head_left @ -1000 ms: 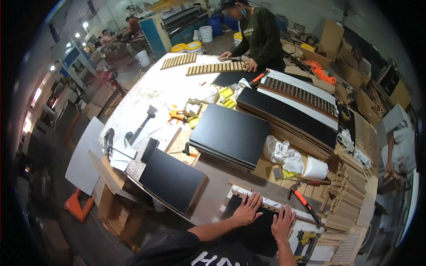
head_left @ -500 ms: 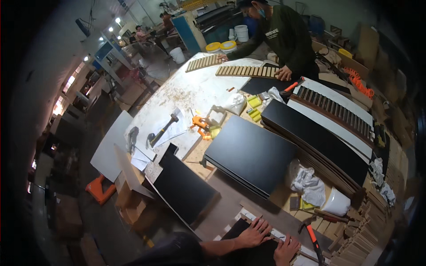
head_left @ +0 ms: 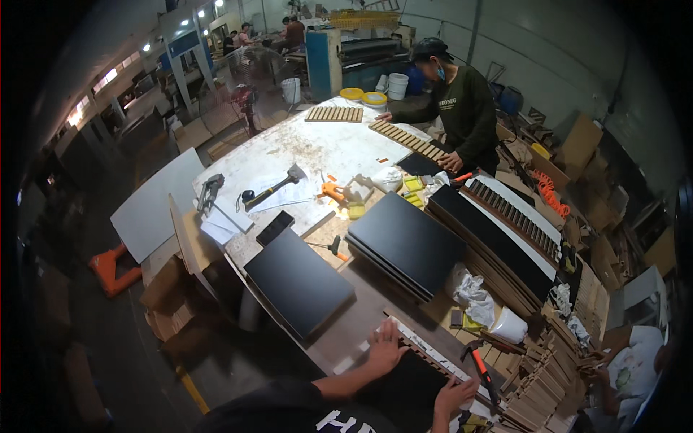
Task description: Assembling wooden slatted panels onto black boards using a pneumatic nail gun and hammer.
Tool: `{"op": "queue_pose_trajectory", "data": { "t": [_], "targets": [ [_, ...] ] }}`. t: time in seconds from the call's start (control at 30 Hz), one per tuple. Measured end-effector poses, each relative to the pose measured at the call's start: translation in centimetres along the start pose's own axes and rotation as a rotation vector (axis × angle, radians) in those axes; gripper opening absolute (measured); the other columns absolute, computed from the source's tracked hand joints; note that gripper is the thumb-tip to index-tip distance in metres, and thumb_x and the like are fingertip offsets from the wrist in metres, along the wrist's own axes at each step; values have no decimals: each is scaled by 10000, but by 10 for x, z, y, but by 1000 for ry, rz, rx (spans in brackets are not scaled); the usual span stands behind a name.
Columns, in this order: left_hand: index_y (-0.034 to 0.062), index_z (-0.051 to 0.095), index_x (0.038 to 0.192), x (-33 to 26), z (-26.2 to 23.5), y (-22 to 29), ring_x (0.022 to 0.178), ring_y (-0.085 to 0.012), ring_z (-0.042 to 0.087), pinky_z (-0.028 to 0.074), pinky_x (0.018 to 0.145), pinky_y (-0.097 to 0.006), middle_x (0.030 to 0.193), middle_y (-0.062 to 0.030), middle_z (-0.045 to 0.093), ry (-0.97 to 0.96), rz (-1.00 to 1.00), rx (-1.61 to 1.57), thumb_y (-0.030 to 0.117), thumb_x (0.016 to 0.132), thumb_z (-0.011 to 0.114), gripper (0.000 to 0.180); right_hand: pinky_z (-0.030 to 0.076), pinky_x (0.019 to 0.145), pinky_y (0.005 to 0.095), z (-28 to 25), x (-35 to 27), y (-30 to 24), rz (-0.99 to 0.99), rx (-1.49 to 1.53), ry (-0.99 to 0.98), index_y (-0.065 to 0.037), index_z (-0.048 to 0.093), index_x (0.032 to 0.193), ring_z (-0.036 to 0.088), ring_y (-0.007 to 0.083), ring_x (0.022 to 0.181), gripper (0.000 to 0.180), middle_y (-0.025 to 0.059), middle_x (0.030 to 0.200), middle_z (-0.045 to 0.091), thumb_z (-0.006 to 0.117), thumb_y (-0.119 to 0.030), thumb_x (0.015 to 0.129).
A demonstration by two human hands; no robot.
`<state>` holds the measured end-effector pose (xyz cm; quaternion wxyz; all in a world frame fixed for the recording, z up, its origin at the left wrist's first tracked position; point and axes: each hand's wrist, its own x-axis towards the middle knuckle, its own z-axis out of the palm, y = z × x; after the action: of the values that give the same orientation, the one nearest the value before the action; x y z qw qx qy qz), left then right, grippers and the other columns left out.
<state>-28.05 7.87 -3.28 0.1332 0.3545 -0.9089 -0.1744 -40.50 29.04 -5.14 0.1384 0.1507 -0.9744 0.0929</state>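
Note:
My left hand [head_left: 386, 349] lies with its fingers stretched out along a long white strip [head_left: 426, 345] at the near edge of the bench. Farther right, my right hand [head_left: 455, 396] rests near the other end of the strip, fingers extended. Between them is a black panel [head_left: 409, 382] with a row of notches along the side facing the strip. Neither hand is wrapped round anything. Just right of my right hand lies a claw hammer [head_left: 484, 372] with an orange and black handle.
Beyond my hands are a dark panel [head_left: 299, 283], a panel stack [head_left: 406, 245] and longer stacked boards [head_left: 491, 245]. A white bucket [head_left: 510, 326] and wood strips [head_left: 548, 382] are at right. Across the table, a co-worker [head_left: 462, 108] handles a slatted piece [head_left: 408, 138]. Another person [head_left: 635, 368] is at far right.
The view has shifted, bringing another person into sight at right. My hands stay along the strip. The co-worker's hand has left one slatted piece; both hands are now at the other, which is angled differently.

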Motion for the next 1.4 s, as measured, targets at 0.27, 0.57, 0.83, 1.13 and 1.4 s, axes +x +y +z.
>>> {"op": "queue_pose_trajectory", "data": {
  "t": [0.27,0.57,0.83,1.13,1.4],
  "targets": [
    [16,523,1274,1,-2,-39,1172,-385,479,343,995,-531,1264,-220,511,-26,-267,-279,401,893,625,551,463,919,376,12,2,52,512,454,-432,109,611,1161,618,281,966,445,173,1048,663,735,-195,861],
    [19,689,1062,5,15,-47,1029,-378,579,471,909,-417,1119,-194,582,205,-489,-718,117,793,725,289,485,868,338,10,13,40,850,928,-266,117,662,1075,642,244,936,329,173,1042,694,760,9,781],
    [17,713,1011,8,22,-50,966,-332,608,491,883,-392,1113,-182,589,159,-532,-856,102,769,736,258,468,663,356,48,7,60,825,923,-95,14,625,693,572,174,690,168,27,684,620,765,1,785],
    [-46,558,1258,-20,-4,-61,1099,-401,560,429,956,-465,1200,-262,561,148,-191,-348,140,872,649,437,445,973,401,-10,-36,42,472,281,-160,33,585,1249,574,339,1099,548,232,1186,583,798,-169,786],
    [-38,489,1244,-127,-93,-96,841,-437,655,503,747,-456,875,-234,668,-314,-295,-560,218,944,561,401,460,855,484,-60,-200,45,605,435,-322,17,633,1151,581,433,1004,381,250,1011,640,716,-161,825]
  ]
}}
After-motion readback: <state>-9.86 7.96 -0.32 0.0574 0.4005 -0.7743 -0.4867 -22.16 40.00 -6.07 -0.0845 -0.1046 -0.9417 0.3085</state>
